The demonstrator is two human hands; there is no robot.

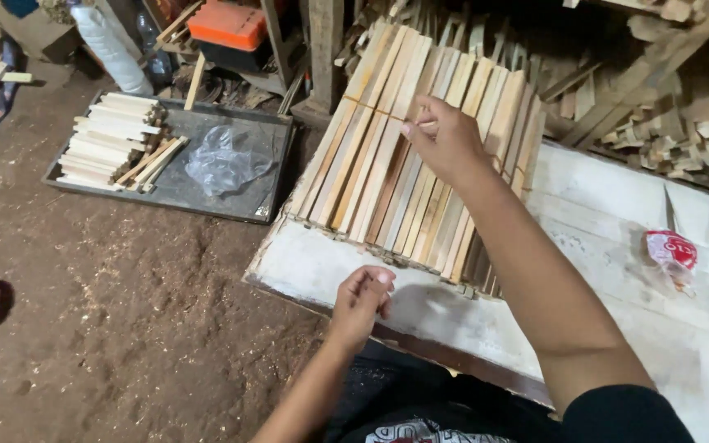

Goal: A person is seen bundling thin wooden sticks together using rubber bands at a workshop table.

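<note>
A bundle of long wooden slats (387, 164) stands leaning on a white board (617, 246), tied near its top by a thin string. My right hand (445, 139) reaches over the bundle, its fingers pinching at the string and a slat near the upper part. My left hand (363, 299) hovers by the board's near edge, below the bundle, with fingers curled together; whether it holds anything small I cannot tell.
A dark tray (207, 189) on the dirt floor holds a stack of pale wooden sticks (112, 139) and a crumpled clear plastic bag (225, 160). A red-and-white packet (671, 250) lies on the board. Scrap wood is piled at the back right. An orange box (227, 25) sits behind.
</note>
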